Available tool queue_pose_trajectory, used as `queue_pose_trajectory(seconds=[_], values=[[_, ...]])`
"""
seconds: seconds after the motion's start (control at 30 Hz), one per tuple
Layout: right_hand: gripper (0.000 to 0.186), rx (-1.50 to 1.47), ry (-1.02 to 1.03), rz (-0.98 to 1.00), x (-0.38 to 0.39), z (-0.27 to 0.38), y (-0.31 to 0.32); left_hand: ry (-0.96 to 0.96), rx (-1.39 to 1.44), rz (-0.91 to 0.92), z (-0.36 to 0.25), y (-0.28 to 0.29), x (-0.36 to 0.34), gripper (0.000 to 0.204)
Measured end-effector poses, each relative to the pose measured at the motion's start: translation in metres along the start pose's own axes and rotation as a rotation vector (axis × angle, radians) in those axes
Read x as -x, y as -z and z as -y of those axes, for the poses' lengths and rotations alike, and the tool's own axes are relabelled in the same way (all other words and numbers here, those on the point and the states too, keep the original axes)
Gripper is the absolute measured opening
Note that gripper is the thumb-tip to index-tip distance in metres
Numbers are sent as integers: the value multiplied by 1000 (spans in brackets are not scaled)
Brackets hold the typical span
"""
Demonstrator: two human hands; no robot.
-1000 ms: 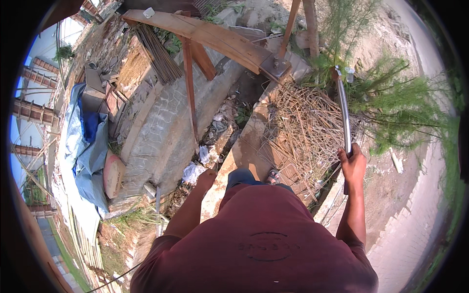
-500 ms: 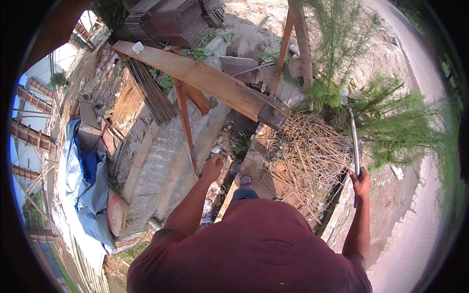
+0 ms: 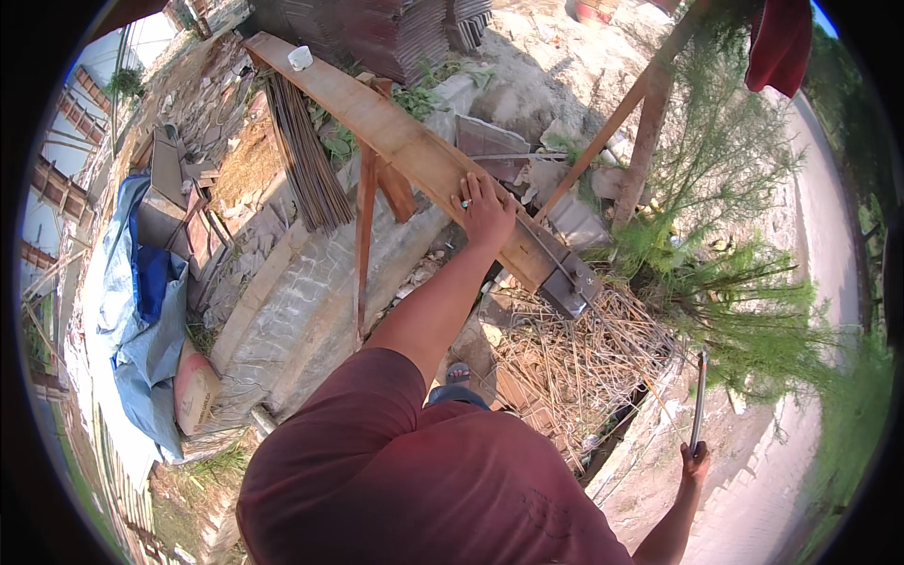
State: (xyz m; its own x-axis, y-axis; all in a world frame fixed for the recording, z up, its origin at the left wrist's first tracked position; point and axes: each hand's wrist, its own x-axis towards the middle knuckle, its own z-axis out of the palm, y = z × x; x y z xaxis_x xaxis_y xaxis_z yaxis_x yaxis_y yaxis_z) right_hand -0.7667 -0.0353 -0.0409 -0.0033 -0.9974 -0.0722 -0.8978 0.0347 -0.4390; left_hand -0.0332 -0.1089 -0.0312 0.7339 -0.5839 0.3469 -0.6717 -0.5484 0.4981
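Observation:
My left hand (image 3: 488, 215) lies on the wooden plank (image 3: 400, 122), fingers stretched over its top and a ring on one finger. A thin metal rod (image 3: 557, 261) runs from near this hand along the plank, across the dark metal plate (image 3: 571, 290) at its near end. Whether the hand also presses on the rod cannot be made out. Off to the right, my right hand (image 3: 695, 463) is closed around the lower end of a long metal bar (image 3: 701, 400), which points up and away. The bar's far end is apart from the plate.
Wooden legs (image 3: 366, 245) prop the plank. Beneath its near end spreads a heap of thin bent rods (image 3: 589, 363). Straight rods (image 3: 306, 160) lean beside the plank's far part. A feathery green bush (image 3: 744, 292) grows at right; a blue tarp (image 3: 141, 320) lies at left.
My left hand has moved from the air beside the plank onto its top. My right hand has come lower and nearer with the bar. The rod across the plate now shows more clearly.

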Motion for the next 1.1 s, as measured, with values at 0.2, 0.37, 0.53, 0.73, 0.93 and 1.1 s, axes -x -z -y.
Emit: queue_pose_trajectory(seconds=[0.2, 0.37, 0.53, 0.73, 0.93, 1.1], values=[[39, 277, -142, -9, 28, -20, 30, 41, -131, 24, 2, -15, -4, 64], [40, 295, -106, -32, 29, -31, 24, 44, -156, -21, 6, -17, -3, 60], [35, 79, -99, 35, 26, -16, 32, 40, -166, 27, 2, -17, -5, 58], [33, -278, -205, 95, 32, 4, 33, 31, -212, 16, 4, -21, -7, 59], [29, -262, -213, 156, 18, 15, 43, 24, -243, 45, 9, -23, -7, 59], [25, -101, -170, 139, -8, 58, 49, -6, -274, 67, 8, -29, -8, 58]])
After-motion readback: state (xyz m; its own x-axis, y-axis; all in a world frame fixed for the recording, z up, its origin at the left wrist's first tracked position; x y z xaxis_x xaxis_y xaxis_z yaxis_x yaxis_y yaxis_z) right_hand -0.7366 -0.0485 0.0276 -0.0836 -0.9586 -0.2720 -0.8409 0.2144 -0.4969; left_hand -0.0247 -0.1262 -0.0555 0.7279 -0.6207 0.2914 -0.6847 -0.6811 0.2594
